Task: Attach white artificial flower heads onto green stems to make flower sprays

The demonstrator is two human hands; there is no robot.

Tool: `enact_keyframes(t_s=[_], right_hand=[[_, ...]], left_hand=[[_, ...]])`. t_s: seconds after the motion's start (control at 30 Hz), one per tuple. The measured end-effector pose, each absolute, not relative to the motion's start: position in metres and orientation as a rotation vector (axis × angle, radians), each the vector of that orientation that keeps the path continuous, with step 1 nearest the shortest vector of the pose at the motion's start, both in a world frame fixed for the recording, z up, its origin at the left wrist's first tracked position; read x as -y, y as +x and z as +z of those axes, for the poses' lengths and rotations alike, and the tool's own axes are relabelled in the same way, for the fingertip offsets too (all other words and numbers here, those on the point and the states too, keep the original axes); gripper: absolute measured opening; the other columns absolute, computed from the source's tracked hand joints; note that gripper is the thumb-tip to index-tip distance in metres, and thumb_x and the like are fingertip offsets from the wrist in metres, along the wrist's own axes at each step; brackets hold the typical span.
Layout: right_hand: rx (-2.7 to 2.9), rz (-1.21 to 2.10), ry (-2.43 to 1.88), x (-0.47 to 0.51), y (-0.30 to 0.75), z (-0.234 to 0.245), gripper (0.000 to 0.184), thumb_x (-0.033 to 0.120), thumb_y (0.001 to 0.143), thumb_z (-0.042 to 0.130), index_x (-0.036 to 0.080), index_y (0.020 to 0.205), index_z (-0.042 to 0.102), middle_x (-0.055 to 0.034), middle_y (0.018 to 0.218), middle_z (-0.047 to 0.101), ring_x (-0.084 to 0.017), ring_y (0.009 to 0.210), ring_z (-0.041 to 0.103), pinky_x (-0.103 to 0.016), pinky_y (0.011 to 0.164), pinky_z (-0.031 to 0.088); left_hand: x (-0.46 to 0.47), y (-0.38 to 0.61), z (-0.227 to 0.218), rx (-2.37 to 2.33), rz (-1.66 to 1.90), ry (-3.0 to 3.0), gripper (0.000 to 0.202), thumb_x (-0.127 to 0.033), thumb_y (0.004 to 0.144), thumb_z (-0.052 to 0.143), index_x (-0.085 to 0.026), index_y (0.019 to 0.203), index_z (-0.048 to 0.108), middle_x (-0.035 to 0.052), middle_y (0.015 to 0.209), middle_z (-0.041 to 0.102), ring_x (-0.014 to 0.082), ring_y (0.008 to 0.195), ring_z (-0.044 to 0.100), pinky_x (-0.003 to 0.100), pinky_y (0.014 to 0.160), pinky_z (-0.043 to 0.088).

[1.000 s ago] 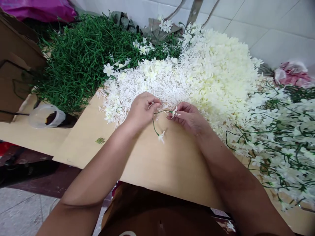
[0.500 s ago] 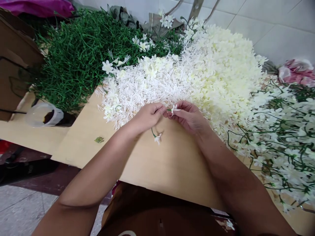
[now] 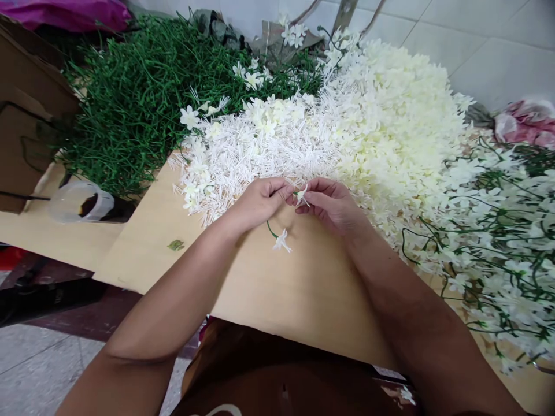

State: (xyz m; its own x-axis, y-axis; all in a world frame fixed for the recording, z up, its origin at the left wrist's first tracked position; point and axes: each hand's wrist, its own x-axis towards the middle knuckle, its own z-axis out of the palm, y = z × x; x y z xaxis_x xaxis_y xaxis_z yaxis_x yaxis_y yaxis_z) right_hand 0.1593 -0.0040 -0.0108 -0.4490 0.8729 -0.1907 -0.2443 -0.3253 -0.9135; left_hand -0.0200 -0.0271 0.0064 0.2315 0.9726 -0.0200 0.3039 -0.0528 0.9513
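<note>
We hold the flower (image 3: pixel 300 196) over the desk (image 3: pixel 299 294), the grip of our left hand (image 3: pixel 264 202) pinching its stem (image 3: pixel 295 193) and that of our right hand (image 3: pixel 337 208) closed on its petals (image 3: pixel 303 193) (light, soft, easily creased, we judge), so the probably springy stem seems the place to hold.

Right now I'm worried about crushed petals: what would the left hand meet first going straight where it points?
Probably the white flower at the right hand, just past the left hand; depth is hard to judge.
</note>
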Motion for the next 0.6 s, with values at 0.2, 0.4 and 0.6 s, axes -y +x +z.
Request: enact_keyframes(t_s=[0.2, 0.4, 0.6], right_hand=[[1.210, 1.808, -0.934, 0.0007, 0.1595, -0.0118, 0.031, 0.035, 0.055, 0.090, 0.018, 0.068, 0.066, 0.0037, 0.063, 0.066, -0.009, 0.059, 0.063, -0.025, 0.064, 0.056], [1.232, 1.816, -0.860, 0.0011, 0.1608, -0.0094, 0.030, 0.037, 0.058, 0.089, 0.019, 0.070, 0.069, 0.0011, 0.068, 0.069, -0.011, 0.067, 0.066, -0.028, 0.070, 0.057], [1.249, 1.831, -0.820, 0.0019, 0.1612, -0.0089, 0.028, 0.035, 0.059, 0.089, 0.019, 0.073, 0.069, 0.0015, 0.067, 0.069, -0.010, 0.064, 0.064, -0.027, 0.070, 0.057]], left_hand=[[0.0260, -0.0197, 0.0061, -1.207, 0.879, 1.545, 0.027, -0.028, 0.090, 0.054, -0.015, 0.066, 0.058, -0.0012, 0.062, 0.056, 0.0109, 0.066, 0.053, 0.024, 0.071, 0.043], [0.0270, -0.0189, 0.0058, -1.139, 0.905, 1.432, 0.029, -0.034, 0.089, 0.056, -0.016, 0.066, 0.057, -0.0029, 0.056, 0.046, 0.0102, 0.061, 0.048, 0.023, 0.064, 0.039], [0.0279, -0.0175, 0.0058, -1.106, 0.900, 1.358, 0.038, -0.049, 0.086, 0.059, -0.017, 0.064, 0.056, -0.0053, 0.050, 0.036, 0.0100, 0.055, 0.043, 0.023, 0.057, 0.036]])
